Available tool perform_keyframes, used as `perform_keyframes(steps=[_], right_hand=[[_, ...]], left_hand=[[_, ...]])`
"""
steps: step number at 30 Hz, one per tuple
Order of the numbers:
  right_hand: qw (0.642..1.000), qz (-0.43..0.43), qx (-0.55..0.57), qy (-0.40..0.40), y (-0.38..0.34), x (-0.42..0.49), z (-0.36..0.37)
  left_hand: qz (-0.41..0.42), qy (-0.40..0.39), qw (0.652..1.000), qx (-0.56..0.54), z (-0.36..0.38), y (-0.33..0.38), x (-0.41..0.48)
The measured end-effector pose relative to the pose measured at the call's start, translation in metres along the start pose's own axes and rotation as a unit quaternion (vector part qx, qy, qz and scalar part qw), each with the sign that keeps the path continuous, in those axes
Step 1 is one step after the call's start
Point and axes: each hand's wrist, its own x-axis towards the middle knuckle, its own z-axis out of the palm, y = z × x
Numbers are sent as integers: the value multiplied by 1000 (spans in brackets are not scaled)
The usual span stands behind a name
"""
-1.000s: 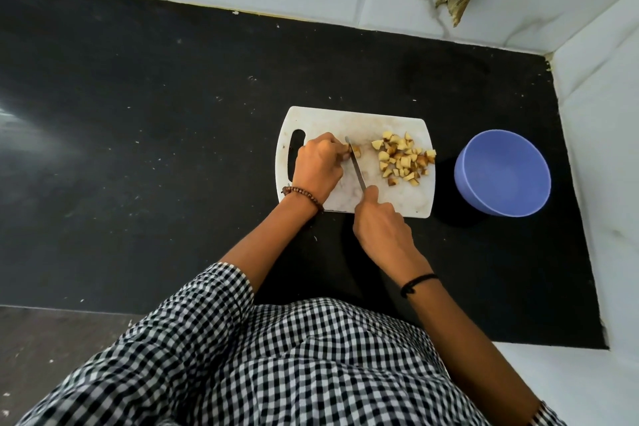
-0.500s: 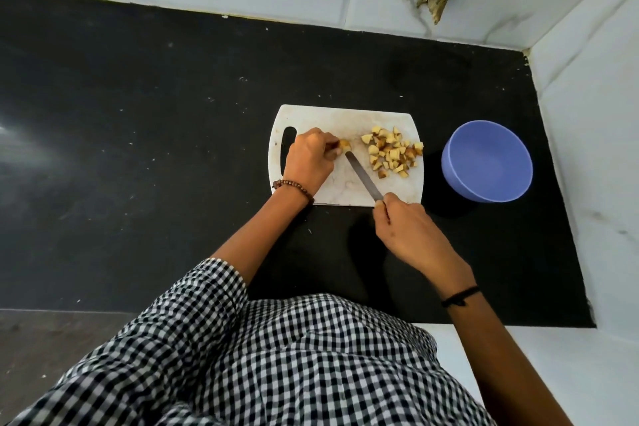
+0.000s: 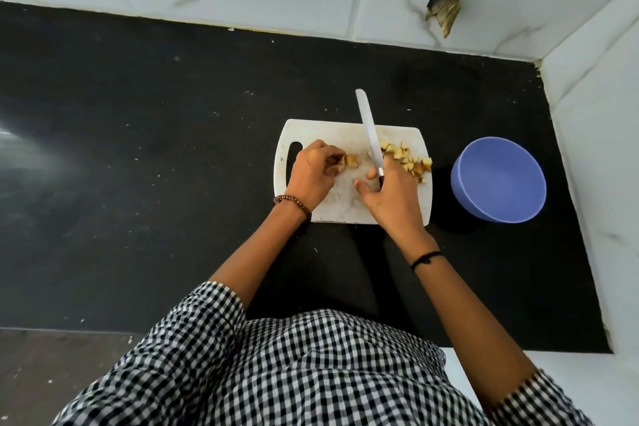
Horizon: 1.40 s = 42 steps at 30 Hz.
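A white cutting board point(image 3: 332, 135) lies on the black counter. My left hand point(image 3: 313, 173) pinches a small yellow-brown food piece point(image 3: 349, 160) on the board's left half. My right hand point(image 3: 390, 194) holds a knife point(image 3: 369, 130) by its handle, thumb and forefinger extended; the blade points away from me, past the board's far edge. A pile of several diced yellow-brown pieces point(image 3: 409, 161) sits at the board's right side, partly hidden by my right hand.
An empty blue bowl point(image 3: 498, 180) stands just right of the board. White marble tile walls close off the back and right. A brown patch point(image 3: 444, 9) marks the back wall. The black counter point(image 3: 138, 149) stretches left.
My right hand moved forward over the board and swung the knife from a slanted cutting position to pointing away from me. My left hand stays on the piece.
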Motion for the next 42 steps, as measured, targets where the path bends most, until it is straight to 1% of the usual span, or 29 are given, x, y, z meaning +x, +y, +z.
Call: perform_keyframes(steps=[4, 7, 11, 13, 15, 18, 20, 22, 26, 30, 33, 39, 42], right_hand=[[999, -17, -11, 33, -9, 21, 13], [999, -8, -24, 35, -13, 30, 19], [999, -6, -23, 33, -12, 35, 20], [999, -11, -15, 34, -11, 35, 20], [999, -19, -11, 34, -9, 35, 19], [999, -31, -13, 33, -7, 35, 18], [998, -47, -18, 37, -5, 34, 15], [998, -56, -25, 34, -2, 33, 13], [997, -61, -22, 35, 5, 25, 11], [998, -56, -7, 23, 12, 9, 13], [997, -55, 35, 30, 15, 0, 12], [988, 5, 139, 72, 14, -12, 10], [985, 19, 151, 83, 15, -15, 7]], left_hand=[[-2, 15, 1000, 3, -2, -3, -1], [4, 41, 998, 48, -9, -5, 6], [-16, 91, 989, 118, -21, -6, 20], [-25, 92, 985, 145, -23, -9, 27], [-30, 73, 985, 152, -24, -12, 30], [-8, 66, 986, 156, -24, -10, 27], [21, 85, 984, 155, -23, -7, 19], [38, 95, 986, 129, -19, -4, 11], [64, 61, 992, 84, -8, 0, -4], [56, 24, 996, 68, 1, 0, -11], [60, 8, 996, 59, 4, 1, -12], [55, -18, 998, 32, 6, 0, -13], [54, -31, 998, 13, 5, -3, -13]])
